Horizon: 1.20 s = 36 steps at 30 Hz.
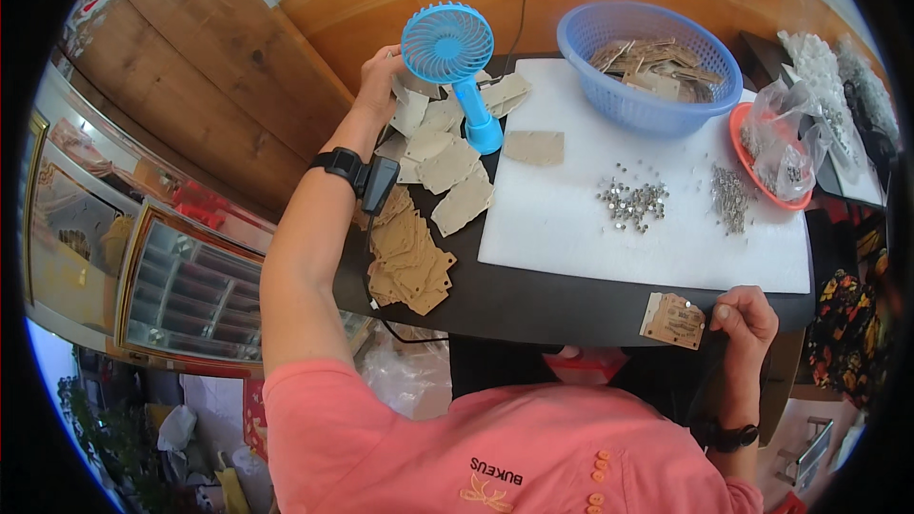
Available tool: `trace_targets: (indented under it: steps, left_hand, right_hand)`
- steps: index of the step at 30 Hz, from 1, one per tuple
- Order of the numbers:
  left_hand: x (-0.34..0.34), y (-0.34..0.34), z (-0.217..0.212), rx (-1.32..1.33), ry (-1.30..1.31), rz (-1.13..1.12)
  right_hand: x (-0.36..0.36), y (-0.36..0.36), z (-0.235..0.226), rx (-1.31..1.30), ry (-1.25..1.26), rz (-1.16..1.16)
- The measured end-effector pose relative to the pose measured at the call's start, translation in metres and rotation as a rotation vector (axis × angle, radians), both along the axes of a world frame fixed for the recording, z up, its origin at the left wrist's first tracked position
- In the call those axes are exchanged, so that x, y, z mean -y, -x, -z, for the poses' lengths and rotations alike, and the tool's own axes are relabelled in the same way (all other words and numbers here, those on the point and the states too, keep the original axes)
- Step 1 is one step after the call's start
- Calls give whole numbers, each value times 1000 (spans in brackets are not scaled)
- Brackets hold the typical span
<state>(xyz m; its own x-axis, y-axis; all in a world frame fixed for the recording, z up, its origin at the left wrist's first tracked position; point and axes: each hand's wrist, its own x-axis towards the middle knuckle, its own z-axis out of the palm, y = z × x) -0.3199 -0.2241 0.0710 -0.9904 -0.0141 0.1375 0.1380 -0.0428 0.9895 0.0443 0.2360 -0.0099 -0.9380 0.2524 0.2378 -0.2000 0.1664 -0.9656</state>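
My left arm stretches to the far left of the table. There my left hand [383, 69] is at the left edge of the blue hand-held fan [447, 46], above the beige cards. Its fingers are partly hidden by the fan, so I cannot tell their grip. At the table's front edge, my right hand [745, 316] is closed, pinching the right side of a small brown printed card [674, 320] with holes along its edge. Beige cards [447, 164] lie scattered around the fan's base. Nearer to me is a heap of brown cards [409, 262].
A white foam sheet [571, 243] bears one beige card [534, 148], small metal pieces [633, 203] and a pile of thin metal pins [732, 202]. Behind stands a blue basket [657, 100] of cards. An orange-red tray [798, 198] with plastic bags is at the right.
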Motion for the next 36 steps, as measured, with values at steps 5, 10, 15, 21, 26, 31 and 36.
trace_targets:
  steps: [5,10,15,21,26,31,36]
  left_hand:
    - [11,-24,0,6,-169,96]
    - [12,-44,14,14,-244,66]
    - [1,-74,23,95,-378,31]
    - [-23,-97,19,137,-87,-12]
    - [30,-44,15,18,515,-244]
    - [60,18,44,76,997,-264]
    - [49,29,61,134,1170,-222]
  right_hand:
    - [-2,-1,-1,-6,-14,-25]
    - [-1,0,1,-17,8,-24]
    - [-3,1,4,-34,31,-50]
    - [-4,1,5,-32,21,-53]
    - [-3,0,3,-42,27,-65]
    - [-3,0,4,-29,16,-56]
    - [-1,0,3,-34,19,-39]
